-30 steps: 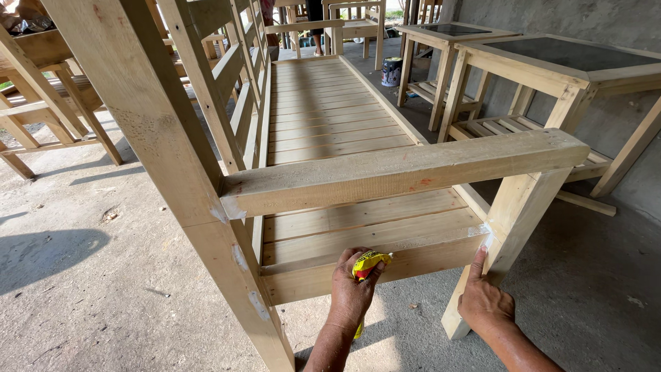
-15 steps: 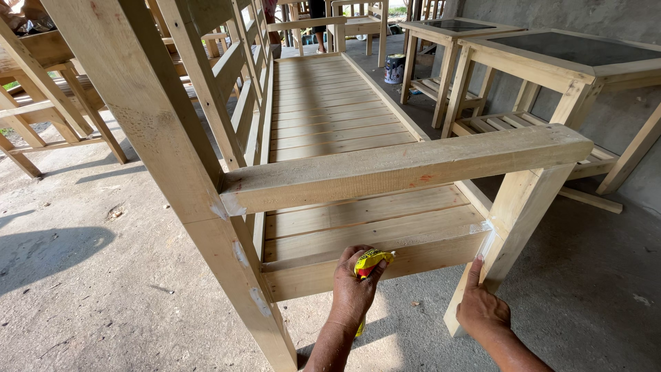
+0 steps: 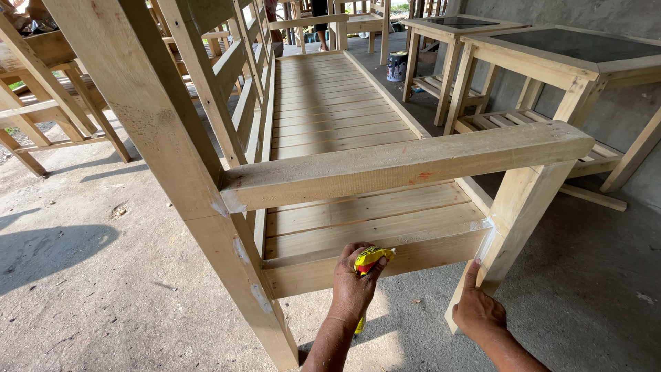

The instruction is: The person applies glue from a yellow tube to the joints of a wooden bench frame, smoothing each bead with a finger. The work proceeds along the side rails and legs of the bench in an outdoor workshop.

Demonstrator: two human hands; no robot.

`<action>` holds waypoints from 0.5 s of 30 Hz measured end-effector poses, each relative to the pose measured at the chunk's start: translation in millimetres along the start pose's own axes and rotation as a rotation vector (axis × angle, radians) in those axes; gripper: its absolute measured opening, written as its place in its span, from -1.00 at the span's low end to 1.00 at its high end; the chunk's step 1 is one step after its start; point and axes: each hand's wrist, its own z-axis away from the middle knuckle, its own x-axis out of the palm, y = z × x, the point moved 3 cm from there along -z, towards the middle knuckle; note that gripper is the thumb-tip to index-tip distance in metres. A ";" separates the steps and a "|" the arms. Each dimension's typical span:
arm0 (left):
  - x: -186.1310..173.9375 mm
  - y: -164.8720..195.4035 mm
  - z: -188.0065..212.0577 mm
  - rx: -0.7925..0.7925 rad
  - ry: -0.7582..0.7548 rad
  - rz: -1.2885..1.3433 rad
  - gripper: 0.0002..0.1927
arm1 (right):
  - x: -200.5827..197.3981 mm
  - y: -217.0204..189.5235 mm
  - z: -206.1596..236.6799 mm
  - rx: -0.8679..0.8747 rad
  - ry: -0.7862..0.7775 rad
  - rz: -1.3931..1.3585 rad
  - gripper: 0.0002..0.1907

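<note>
At the bottom centre of the frame the left hand (image 3: 352, 284) is curled around a small yellow and red squeeze tube (image 3: 368, 260), fingers closed on its body so that the upper end pokes out above the knuckles, right against the front rail (image 3: 413, 253) of a long unfinished wooden bench (image 3: 330, 110). Held this way, the tube's tip sits close to the wood surface, near where pale filler-like smears already mark the joints. A bit of yellow shows below the wrist too, so the tube or its wrapper seems to run down behind the hand.

At lower right, the right hand (image 3: 475, 310) lies against the front right leg (image 3: 506, 227) with the index finger stretched up along the post's edge and the other fingers loosely folded, holding nothing. The fingertip points towards the white patch at the joint (image 3: 482, 226) where rail meets leg, as if pressing or smoothing there.

The armrest beam (image 3: 406, 165) crosses the middle of the frame above both hands and overhangs the seat slats (image 3: 365, 207), so any reach to the seat goes under it. The thick left post (image 3: 172, 158) slants across the left. In the upper right stand wooden tables with dark tops (image 3: 571, 45), a small can (image 3: 396, 67) on the floor beside them; more timber frames (image 3: 48, 103) fill the upper left on the concrete floor (image 3: 89, 289).
</note>
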 end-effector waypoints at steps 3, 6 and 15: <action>0.6 0.9 -0.8 -0.014 0.008 0.027 -0.70 | 1.7 1.9 0.2 -0.006 -0.006 -0.019 0.23; 1.6 1.7 -1.0 -0.014 0.014 0.041 -0.70 | 3.7 2.9 -0.6 -0.007 -0.029 0.001 0.15; 2.5 3.2 -1.3 -0.033 0.011 0.023 -0.71 | -16.6 -1.8 -3.0 0.029 0.119 -0.064 0.16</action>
